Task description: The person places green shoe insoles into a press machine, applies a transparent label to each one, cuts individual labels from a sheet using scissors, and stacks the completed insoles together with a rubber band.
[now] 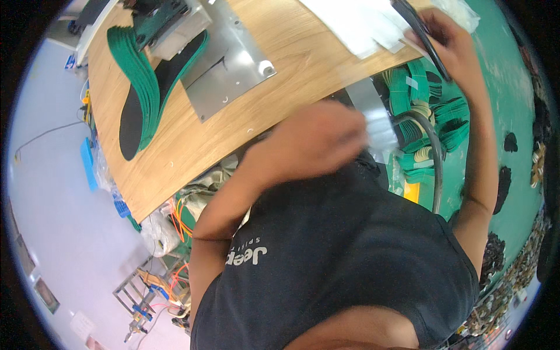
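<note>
My right hand (452, 49) is raised at the upper right, its fingers closed around a dark, thin, curved insole (424, 42) seen nearly edge-on. Beside that insole, white sheets (350, 26) lie at the table's far right corner. Closer to my body, my left hand (324, 137) hovers by the near table edge. Motion blurs its fingers, so whether they hold anything does not show. A shiny grey strip (373, 114) is just right of it, also smeared. On the table's left side, a bundle of green-and-black insoles (143, 96) stands partly under a metal machine head (178, 32).
A metal plate (227, 64) is fixed on the wooden table (291, 67). Below its right end are stacks of green insoles (402, 93) and a curved grey tube (434, 151). Plastic bags (158, 233) and orange hoses (179, 219) hang below the left corner. Dark scraps (503, 186) lie on the green floor.
</note>
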`<state>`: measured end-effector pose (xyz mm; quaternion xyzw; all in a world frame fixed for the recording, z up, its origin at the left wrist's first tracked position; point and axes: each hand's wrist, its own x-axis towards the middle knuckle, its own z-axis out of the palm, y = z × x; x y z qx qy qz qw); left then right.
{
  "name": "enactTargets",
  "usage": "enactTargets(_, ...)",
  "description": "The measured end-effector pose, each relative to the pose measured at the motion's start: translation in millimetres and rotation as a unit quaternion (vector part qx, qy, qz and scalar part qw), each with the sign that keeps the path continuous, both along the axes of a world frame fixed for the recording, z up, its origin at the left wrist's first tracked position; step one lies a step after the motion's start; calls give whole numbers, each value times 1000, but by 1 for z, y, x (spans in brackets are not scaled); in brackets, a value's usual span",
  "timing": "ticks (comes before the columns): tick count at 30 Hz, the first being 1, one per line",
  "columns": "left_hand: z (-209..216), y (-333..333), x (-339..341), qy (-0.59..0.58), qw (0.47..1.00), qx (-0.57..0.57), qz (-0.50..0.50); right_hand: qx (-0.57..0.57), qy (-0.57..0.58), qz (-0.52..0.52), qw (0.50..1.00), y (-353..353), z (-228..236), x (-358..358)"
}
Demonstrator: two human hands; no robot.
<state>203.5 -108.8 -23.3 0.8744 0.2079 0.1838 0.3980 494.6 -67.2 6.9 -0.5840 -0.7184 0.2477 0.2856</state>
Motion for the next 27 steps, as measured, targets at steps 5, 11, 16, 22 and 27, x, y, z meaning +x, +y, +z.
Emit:
enactTargets(5,17,-1,-14,-155,985,-77,15,98,-155,-31,982,60,1,-26)
enactTargets(11,3,-7,-60,-289,899,-89,317,253,0,129,959,27,2,-79)
enactTargets(16,8,-9,-69,-329,842,-77,420,-53,188,269,943,-44,-21,-175)
enactTargets(22,40,40,-193,-44,802,267,533,-157,315,164,922,-39,-40,-189)
enactTargets(27,39,83,-221,201,839,228,451,-205,379,116,895,-36,-42,-196)
